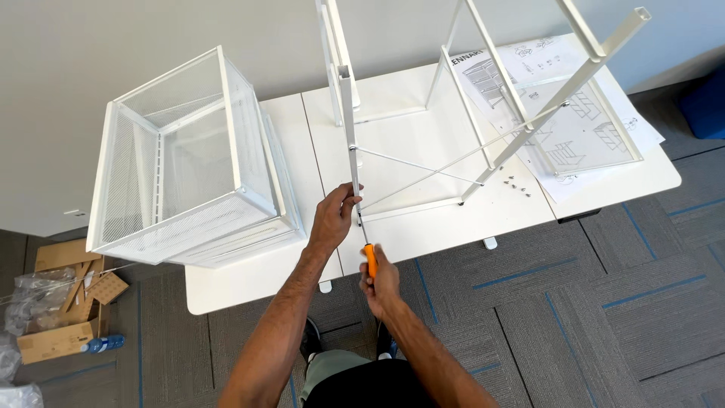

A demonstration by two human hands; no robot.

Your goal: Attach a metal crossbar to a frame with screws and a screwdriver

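– Where the two hands meet, what do you see?

– The right hand [382, 281] is shut tight around a screwdriver [368, 249] with an orange handle; its thin metal tip points up at the bottom end of a white metal post [349, 128]; the left hand [332, 219] is closed around that same post, just above the tip, with the thumb on one side and the fingers on the other.

– And the post, where is it?

– It is part of a white metal frame [521, 98] that stands on the white table [249, 283]; thin crossed rods [430, 170] run between the posts; the frame sits near the front edge of the table, right in front of the person.

– What else is around?

– A stack of white mesh baskets [189, 159] sits on the table to the left, tipped on its side; paper instruction sheets [581, 128] lie under the far side of the frame; a few small screws [515, 183] lie near the sheets; an open cardboard box [64, 298] rests on the grey carpet at the left.
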